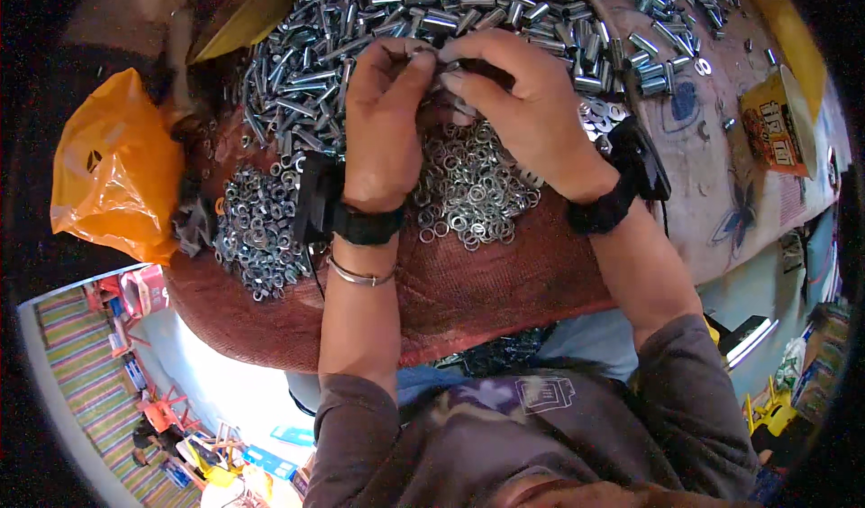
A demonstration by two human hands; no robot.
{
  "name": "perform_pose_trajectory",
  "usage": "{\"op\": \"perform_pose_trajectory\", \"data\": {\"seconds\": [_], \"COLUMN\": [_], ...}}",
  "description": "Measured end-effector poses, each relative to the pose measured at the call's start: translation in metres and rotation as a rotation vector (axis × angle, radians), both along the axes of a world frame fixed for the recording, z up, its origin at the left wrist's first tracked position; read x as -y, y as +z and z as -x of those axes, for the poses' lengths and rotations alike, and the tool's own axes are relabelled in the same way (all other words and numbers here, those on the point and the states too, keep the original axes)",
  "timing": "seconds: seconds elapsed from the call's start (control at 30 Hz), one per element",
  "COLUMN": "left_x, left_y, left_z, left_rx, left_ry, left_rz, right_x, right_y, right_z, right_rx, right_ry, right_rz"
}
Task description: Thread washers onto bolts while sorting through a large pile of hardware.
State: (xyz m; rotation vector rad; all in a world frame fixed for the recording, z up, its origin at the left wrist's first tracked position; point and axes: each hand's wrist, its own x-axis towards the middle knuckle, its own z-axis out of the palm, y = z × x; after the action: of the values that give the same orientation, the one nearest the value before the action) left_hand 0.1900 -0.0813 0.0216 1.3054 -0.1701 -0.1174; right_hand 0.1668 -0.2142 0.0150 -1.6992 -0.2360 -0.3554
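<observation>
Both hands are up at the middle of the work surface, fingertips pinched together. The left hand (383, 125) and the right hand (523, 103) meet over a small metal piece (448, 65), which looks like a short bolt or sleeve getting a washer threaded on, though the part is mostly buried between thumbs and forefingers and I can't tell exactly what it is. Both hands are closed narrow on it, no open palm anywhere.

Just below the wrists sits the pile of ring washers (468, 193), and a second heap of washers (257, 233) lies off to the person's left. Beyond the fingers, the big spread of shiny sleeves and bolts (432, 13) runs across the far side. All of it rests on a reddish-brown mesh cloth (478, 292) over the counter (721, 184). An orange plastic bag (117, 175) sits at the left edge, and a yellow-orange carton (775, 130) on the right.

To do this well, I'd judge: keep the piece steady in one hand and let the other do the fitting, square to the axis so the ring doesn't cock. Work low over the cloth, so that a dropped washer lands in the pile and doesn't roll away. Black wrist straps on both arms sit close to the washers; keeping the wrists lifted avoids scattering the heap.
</observation>
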Motion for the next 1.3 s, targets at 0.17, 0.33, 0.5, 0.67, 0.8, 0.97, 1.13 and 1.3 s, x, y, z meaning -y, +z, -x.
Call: {"op": "perform_pose_trajectory", "data": {"seconds": [0.17, 0.33, 0.5, 0.67, 0.8, 0.97, 1.13, 1.3], "left_x": [-0.004, -0.004, -0.008, -0.011, -0.014, -0.013, -0.015, -0.015], "left_y": [-0.003, -0.006, -0.007, -0.011, -0.014, -0.014, -0.015, -0.013], "left_z": [-0.004, -0.005, -0.010, -0.011, -0.014, -0.015, -0.016, -0.015], "left_rx": [-0.039, -0.045, -0.072, -0.067, -0.022, -0.003, 0.013, 0.065], "left_ry": [-0.083, -0.075, -0.051, -0.037, -0.021, 0.026, 0.037, 0.082], "left_rz": [0.046, 0.161, 0.211, 0.286, 0.337, 0.352, 0.314, 0.298], "right_x": [0.003, 0.003, 0.010, 0.014, 0.013, 0.013, 0.013, 0.011], "right_y": [-0.012, -0.017, -0.001, 0.000, 0.003, 0.000, -0.001, 0.002], "right_z": [-0.011, -0.007, -0.002, -0.002, 0.000, 0.001, 0.001, 0.003], "right_rx": [0.239, 0.109, -0.114, -0.167, -0.220, -0.018, -0.011, 0.000], "right_ry": [-0.121, -0.114, -0.083, -0.184, -0.079, -0.179, -0.180, -0.194], "right_rz": [0.082, 0.286, 0.201, 0.002, -0.001, 0.143, 0.160, 0.168]}}
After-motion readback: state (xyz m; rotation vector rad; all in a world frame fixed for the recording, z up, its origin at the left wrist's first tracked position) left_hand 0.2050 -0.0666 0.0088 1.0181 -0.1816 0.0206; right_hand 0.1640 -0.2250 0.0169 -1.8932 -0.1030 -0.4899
